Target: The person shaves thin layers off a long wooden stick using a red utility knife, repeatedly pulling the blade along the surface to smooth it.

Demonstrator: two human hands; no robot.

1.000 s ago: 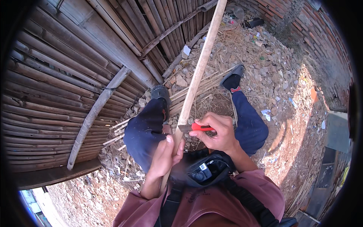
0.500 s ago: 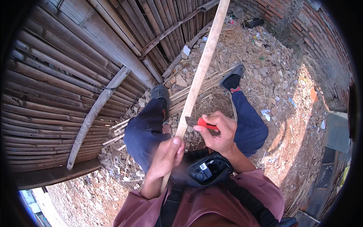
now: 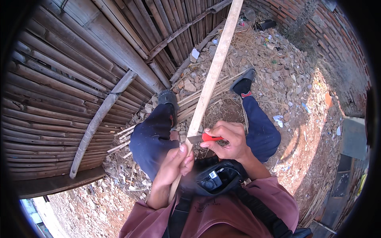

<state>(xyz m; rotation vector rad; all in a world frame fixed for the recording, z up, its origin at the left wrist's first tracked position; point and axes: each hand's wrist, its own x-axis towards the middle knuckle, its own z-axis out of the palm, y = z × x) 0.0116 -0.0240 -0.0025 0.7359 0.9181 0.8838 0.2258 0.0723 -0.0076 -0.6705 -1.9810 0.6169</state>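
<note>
A long, pale bamboo strip (image 3: 214,71) slants from the top of the view down to my lap. My left hand (image 3: 173,164) is closed around its lower part, thumb on top. In my right hand (image 3: 230,141) is a knife with a red handle (image 3: 210,137), gripped between thumb and fingers. Its short dark blade (image 3: 194,139) touches the strip just above my left thumb. The strip's lower end passes under my left forearm.
A bamboo slat wall (image 3: 59,99) rises on the left, a brick wall (image 3: 337,39) at the far right. Several cut strips (image 3: 198,103) lie between my feet on stony ground with scattered litter. An open black pouch (image 3: 216,178) sits at my waist.
My right hand has moved the knife a little down and left along the strip, toward my left thumb. My left hand stays nearly in place.
</note>
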